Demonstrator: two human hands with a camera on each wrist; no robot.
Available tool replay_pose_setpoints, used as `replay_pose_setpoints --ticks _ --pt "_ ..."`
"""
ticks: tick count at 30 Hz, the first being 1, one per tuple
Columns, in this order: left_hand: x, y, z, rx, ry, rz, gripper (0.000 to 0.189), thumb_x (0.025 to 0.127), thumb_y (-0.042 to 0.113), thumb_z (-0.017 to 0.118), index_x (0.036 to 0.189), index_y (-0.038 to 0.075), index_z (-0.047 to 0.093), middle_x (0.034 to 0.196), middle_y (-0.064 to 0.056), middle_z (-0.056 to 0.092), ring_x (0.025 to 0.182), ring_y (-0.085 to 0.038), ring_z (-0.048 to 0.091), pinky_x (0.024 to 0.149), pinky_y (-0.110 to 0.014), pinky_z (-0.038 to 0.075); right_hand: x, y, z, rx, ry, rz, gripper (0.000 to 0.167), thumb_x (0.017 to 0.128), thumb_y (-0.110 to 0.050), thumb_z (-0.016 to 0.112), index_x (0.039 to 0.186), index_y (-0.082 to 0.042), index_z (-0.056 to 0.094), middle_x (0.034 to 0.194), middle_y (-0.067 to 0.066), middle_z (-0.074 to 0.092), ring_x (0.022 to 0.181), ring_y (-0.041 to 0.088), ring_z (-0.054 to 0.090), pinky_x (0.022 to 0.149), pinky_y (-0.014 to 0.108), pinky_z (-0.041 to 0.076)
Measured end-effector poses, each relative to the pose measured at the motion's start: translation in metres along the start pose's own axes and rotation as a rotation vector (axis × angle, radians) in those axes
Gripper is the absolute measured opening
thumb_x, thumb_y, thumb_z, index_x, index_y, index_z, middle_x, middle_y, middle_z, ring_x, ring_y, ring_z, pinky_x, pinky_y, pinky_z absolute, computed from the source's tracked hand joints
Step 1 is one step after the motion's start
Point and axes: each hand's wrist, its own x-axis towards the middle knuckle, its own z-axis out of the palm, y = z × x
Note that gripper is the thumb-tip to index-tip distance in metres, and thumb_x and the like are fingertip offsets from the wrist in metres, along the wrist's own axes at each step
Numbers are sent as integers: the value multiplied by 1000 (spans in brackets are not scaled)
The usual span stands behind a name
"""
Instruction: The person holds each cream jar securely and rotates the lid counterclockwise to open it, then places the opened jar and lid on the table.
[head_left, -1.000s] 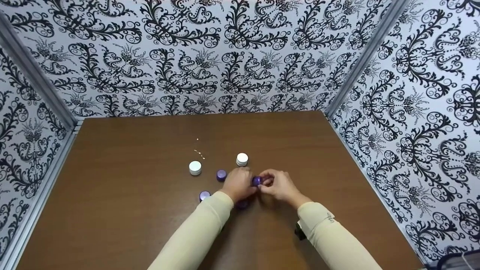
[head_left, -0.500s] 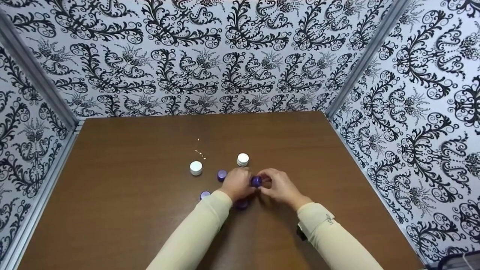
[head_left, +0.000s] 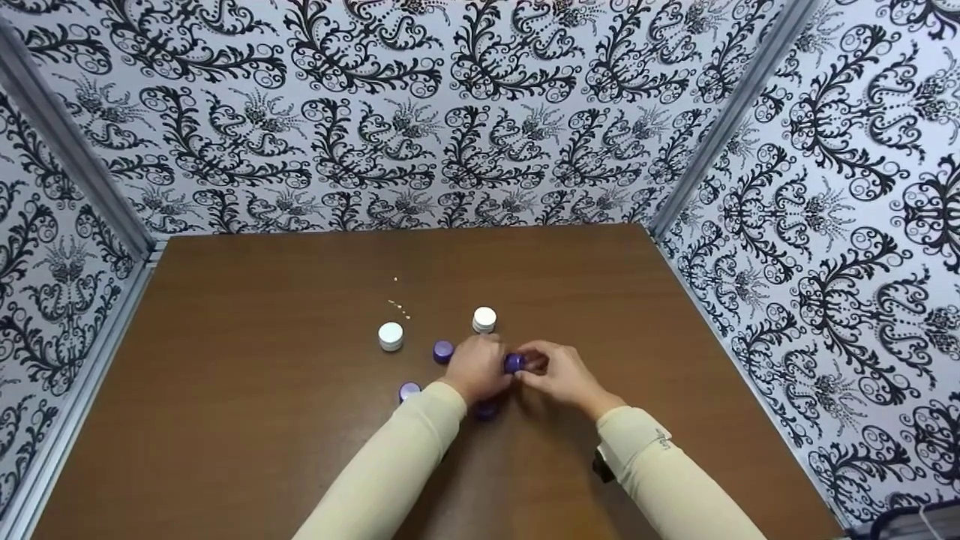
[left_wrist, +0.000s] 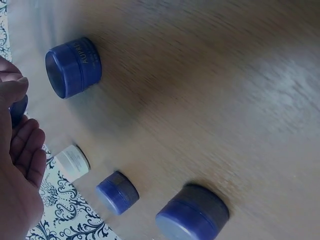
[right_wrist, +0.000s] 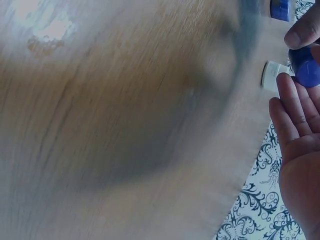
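Gripping one small purple jar (head_left: 514,363) between them, both hands are meeting over the brown table (head_left: 262,420).
The left hand (head_left: 477,367) is pinching one end and the right hand (head_left: 564,373) the other, seemingly so that each is steadying the jar against the other. Two white jars (head_left: 391,337) are standing beyond, apparently leaving the fingers room. From above, the left hand's back is hiding its fingers and much of the held jar; both wrist views are cropping it, and the left sleeve (head_left: 397,465) is overlapping a second purple jar (head_left: 409,390).
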Motion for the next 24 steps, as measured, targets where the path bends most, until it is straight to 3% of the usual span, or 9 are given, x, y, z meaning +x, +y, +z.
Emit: replay_pose_setpoints --ticks 11,24 --pt "-1 -1 3 0 -3 -2 27 71 32 81 77 9 67 81 -4 64 76 -28 66 69 -44 53 -1 1 6 -90 38 -149 36 74 4 80 108 -2 66 103 9 67 90 21 69 78 40 57" --pt "-3 -4 2 12 16 35 26 71 32 80 73 10 66 78 -2 61 74 -26 65 72 -41 52 -1 0 4 -60 -14 -72 31 82 -6 77 111 -1 67 102 8 70 87 19 70 76 35 57"
